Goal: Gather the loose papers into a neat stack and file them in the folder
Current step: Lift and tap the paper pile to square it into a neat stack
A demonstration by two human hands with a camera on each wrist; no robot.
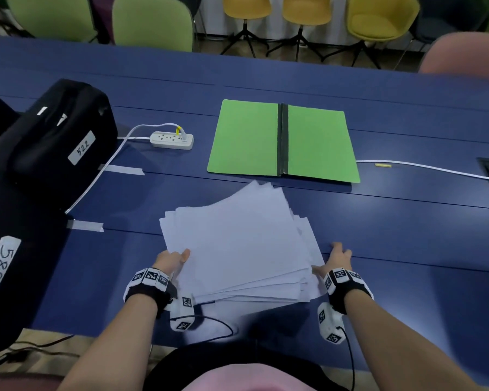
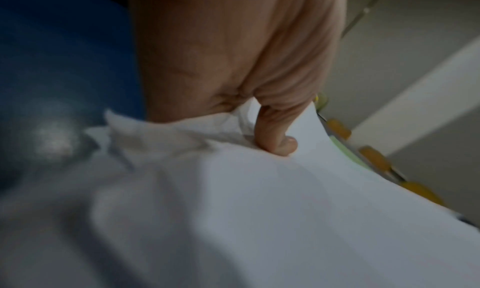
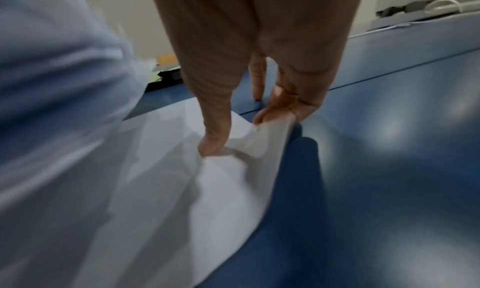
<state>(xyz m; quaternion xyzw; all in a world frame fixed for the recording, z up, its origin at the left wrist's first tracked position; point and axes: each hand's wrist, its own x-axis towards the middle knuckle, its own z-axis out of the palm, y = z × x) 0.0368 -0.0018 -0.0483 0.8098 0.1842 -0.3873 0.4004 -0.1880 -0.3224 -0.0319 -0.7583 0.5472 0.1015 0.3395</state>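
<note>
Papers (image 1: 237, 244) pinched at both sides, left hand (image 1: 171, 261) and right hand (image 1: 336, 262); I'd tap edges square on the desk (image 1: 407, 235).

Left hand (image 1: 172, 261) fingers hidden beneath the papers (image 1: 237, 244); right wrist view blurred at left; chairs (image 1: 302, 9) cropped by the upper edge.
</note>
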